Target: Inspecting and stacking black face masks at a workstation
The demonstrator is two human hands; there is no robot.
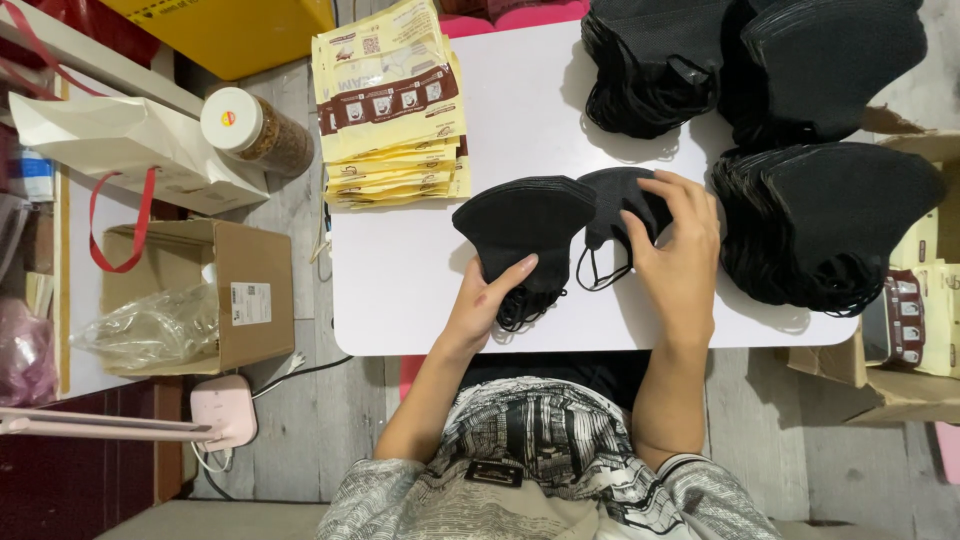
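Resting on the white table [420,290], the left hand [487,300] lies with its fingers loosely spread over the lower edge of a small stack of black masks [520,225]; the thumb presses the stack from the near side, so the hand steadies it rather than clamping it. The right hand [680,250] is curled, its fingertips closed on a single black mask [615,205] that lies just beside the stack and partly overlaps its right edge. The ear loops [600,270] of this mask trail toward the person.

Progress, judged from the layout:
- Gathered: the small stack under the left hand appears to hold only a few masks.
- In hand: one mask, pinched by the right hand and touching the stack.
- Remaining: three large piles of black masks stand to the right and at the far edge, one at the far centre [655,60], one at the far right [830,60] and one at the right edge [830,225]. Most of the stock therefore seems unsorted.
- Packaging: a pile of flat yellow pouches [390,100] lies at the far left of the table, well apart from both hands. None is open or in a hand, so no filling is visible at this moment.

Beyond the table, a cardboard box [235,300] with a clear plastic bag [150,325] stands on the floor at left, near a jar with a white lid [250,130].
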